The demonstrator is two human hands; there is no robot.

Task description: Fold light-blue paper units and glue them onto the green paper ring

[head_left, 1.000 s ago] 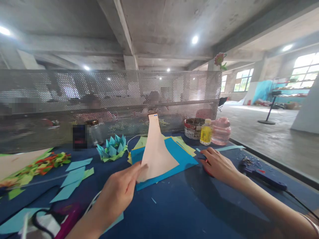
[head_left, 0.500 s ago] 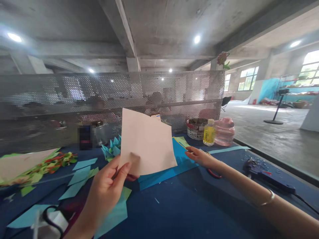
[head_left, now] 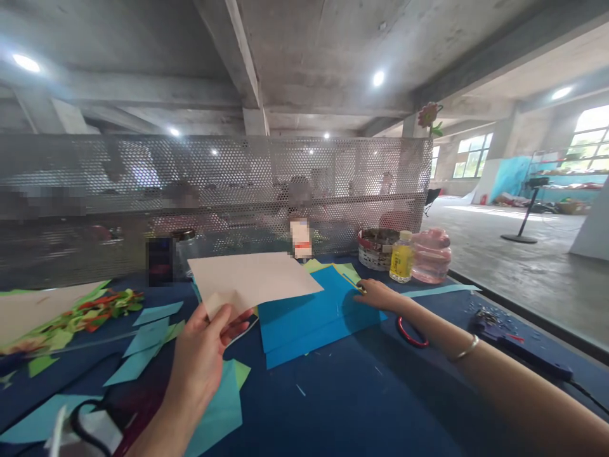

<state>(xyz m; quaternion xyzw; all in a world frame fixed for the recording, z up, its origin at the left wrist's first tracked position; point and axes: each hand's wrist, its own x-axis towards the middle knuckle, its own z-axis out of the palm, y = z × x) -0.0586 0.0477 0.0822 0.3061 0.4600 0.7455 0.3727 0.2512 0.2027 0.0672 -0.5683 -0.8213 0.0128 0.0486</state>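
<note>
My left hand pinches the near left corner of a pale cream-pink paper sheet, held tilted above the table. Below and to the right of it lie blue sheets, partly covered by the pale one. At their right edge my right hand reaches down with its fingers curled together. Beside those fingertips is a thin yellow strip; what the fingers grip is too small to make out. A red loop-shaped handle shows under my right forearm.
Light-blue paper pieces and green and orange scraps lie on the left. A woven basket, a yellow-labelled bottle and a pink jug stand at the back. A glue gun lies right; a perforated screen rises behind.
The pale sheet has tipped from nearly upright to nearly flat and moved left and down with my left hand. My right fingers have curled in at the blue sheets' edge.
</note>
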